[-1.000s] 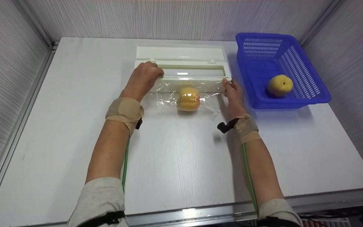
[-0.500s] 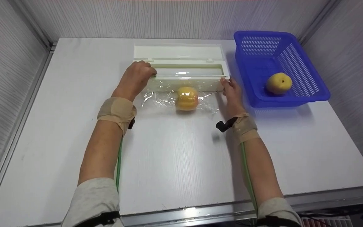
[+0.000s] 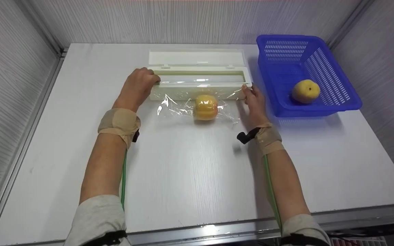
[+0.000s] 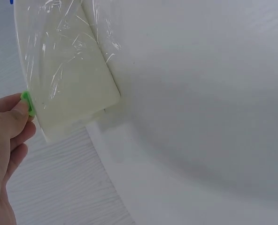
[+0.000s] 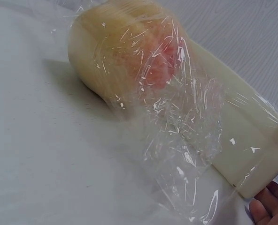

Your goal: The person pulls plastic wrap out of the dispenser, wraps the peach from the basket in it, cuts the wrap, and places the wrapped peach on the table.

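Left hand: moved outward along the box's front edge since the earlier frame, now at the box's left end; box and right hand in much the same place.

Head view: box, lid folded open behind it, roll lying inside. Film drawn over the box's front edge, lying over one fruit just in front of the box's middle, presumably set there so the film drapes it. Basket, right of the box, with a second fruit inside.

Left wrist view: thumb and fingers pinching a green tab at the box's edge, likely a cutter's slide.

Right wrist view: thumb on the box's upper edge, fingers at its lower corner, gripping the right end, probably to steady the box against the tab's pull; crumpled film between fruit and box
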`<control>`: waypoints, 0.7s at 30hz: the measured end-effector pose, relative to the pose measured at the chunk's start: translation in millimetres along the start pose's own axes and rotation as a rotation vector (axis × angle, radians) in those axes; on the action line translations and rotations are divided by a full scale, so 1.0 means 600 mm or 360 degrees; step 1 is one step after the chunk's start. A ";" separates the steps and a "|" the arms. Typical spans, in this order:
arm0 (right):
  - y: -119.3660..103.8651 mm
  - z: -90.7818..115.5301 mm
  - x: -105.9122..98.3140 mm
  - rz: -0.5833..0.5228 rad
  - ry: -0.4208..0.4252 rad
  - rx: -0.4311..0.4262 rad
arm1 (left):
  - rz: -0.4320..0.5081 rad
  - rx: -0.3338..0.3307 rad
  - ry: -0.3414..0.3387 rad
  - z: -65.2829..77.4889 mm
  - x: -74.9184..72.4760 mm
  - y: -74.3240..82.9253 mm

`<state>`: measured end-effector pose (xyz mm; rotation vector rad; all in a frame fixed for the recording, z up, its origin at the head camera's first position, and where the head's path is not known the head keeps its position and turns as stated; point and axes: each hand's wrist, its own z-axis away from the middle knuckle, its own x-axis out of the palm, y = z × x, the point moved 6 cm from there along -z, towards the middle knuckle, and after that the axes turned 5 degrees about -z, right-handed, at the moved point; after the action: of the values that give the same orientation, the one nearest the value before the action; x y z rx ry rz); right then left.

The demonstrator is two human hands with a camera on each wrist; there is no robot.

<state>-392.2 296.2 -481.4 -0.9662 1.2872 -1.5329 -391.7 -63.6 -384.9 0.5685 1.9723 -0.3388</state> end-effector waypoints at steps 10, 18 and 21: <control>0.001 -0.003 -0.004 -0.0036 0.0005 0.0013 | -0.0038 -0.0044 0.0009 0.012 -0.007 -0.013; 0.005 -0.004 -0.002 -0.0004 0.0012 0.0016 | 0.0131 -0.0177 -0.0010 0.021 -0.001 -0.017; 0.007 -0.005 0.000 -0.0010 0.0004 0.0009 | 0.0269 -0.0237 -0.0027 0.026 -0.002 -0.021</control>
<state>-394.6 296.7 -486.1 -0.9659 1.2824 -1.5422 -385.9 -81.7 -390.7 0.6284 1.8998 -0.0905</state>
